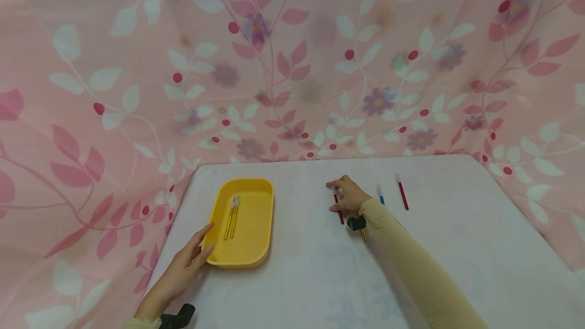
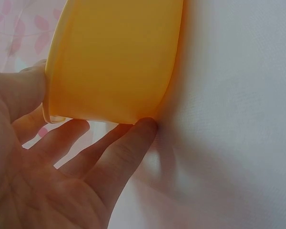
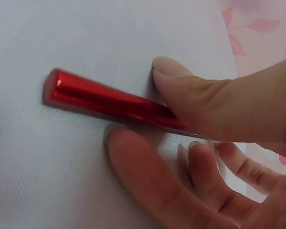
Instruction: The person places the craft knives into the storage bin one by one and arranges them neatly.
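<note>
Red stick, pointing to far edge of table, between parted digits of right hand; left hand, unclenched, touches tray.

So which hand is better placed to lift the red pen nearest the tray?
Probably the right hand: its thumb and fingers straddle that red pen, while the left hand touches the yellow tray.

Count of items: one yellow tray; six slim pen-like sticks in all. By colour: three yellow sticks, being two tray sticks and one table stick; two red sticks; one blue stick. Also noted: one table, two hands, two black wrist devices.
</note>
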A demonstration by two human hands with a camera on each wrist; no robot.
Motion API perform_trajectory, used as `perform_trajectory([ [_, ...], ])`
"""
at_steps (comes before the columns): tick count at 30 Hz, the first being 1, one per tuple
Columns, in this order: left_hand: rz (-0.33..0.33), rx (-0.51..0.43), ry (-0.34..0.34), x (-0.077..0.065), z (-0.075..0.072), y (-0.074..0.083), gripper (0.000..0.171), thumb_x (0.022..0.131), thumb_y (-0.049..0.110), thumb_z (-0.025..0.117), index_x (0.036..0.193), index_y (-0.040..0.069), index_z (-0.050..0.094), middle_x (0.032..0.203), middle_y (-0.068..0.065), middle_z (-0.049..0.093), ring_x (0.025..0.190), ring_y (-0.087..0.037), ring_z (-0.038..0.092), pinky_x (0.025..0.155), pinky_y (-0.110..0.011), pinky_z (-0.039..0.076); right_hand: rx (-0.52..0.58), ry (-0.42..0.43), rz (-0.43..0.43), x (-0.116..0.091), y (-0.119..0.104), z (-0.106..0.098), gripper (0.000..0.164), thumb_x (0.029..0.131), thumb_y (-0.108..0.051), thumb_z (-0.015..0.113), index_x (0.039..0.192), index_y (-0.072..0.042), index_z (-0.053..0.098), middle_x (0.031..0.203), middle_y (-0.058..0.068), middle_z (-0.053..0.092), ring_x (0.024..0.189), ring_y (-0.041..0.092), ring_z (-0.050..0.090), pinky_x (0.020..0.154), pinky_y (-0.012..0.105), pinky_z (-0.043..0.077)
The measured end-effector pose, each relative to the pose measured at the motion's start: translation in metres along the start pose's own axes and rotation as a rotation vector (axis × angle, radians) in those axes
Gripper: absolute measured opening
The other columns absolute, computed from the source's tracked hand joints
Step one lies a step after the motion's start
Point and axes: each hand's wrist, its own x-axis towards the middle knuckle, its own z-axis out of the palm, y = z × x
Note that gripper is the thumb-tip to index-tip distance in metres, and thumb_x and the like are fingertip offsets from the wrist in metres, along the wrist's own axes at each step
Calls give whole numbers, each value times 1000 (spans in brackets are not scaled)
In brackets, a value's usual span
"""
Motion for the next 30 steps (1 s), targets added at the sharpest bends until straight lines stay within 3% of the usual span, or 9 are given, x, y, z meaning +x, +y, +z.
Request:
perform_trajectory([
  [5, 4, -1, 6, 0, 0, -1, 68, 114, 35, 61, 173, 18, 32, 176, -27, 25, 150, -55, 44, 113, -57, 50, 41, -8, 6, 0, -1, 0, 80, 86, -8, 95, 155, 4, 55, 142, 26, 49, 92, 28, 63, 90, 41, 57],
  [11, 6, 2, 5, 0, 0, -2, 68, 114, 36, 61, 173, 18, 32, 176, -26, 27, 150, -56, 43, 114, -57, 48, 7, 13, -12, -4, -1, 1, 80, 87, -9, 95, 155, 6, 55, 141, 26, 50, 103, 30, 58, 95, 43, 54],
  [19, -4, -3, 2, 1, 0, -2, 68, 114, 37, 61, 173, 19, 32, 177, -27, 25, 150, -54, 44, 113, -53, 51, 29, 39, -55, -7, 3, 0, 81, 87, -4, 93, 156, 7, 53, 143, 27, 49, 80, 22, 58, 74, 33, 55],
  [26, -17, -9, -14, 2, -1, -1, 69, 114, 37, 61, 174, 20, 30, 177, -27, 23, 153, -53, 40, 116, -55, 46, 9, 74, -66, -7, 5, -1, 81, 85, -5, 94, 156, 6, 55, 144, 27, 50, 84, 22, 59, 82, 36, 54],
  [30, -15, -7, -8, 1, 0, -1, 69, 114, 36, 61, 173, 19, 30, 177, -28, 23, 154, -53, 39, 116, -55, 45, 52, 86, -70, -11, 2, -1, 82, 83, -1, 94, 155, 7, 55, 143, 29, 50, 82, 22, 61, 79, 36, 56],
])
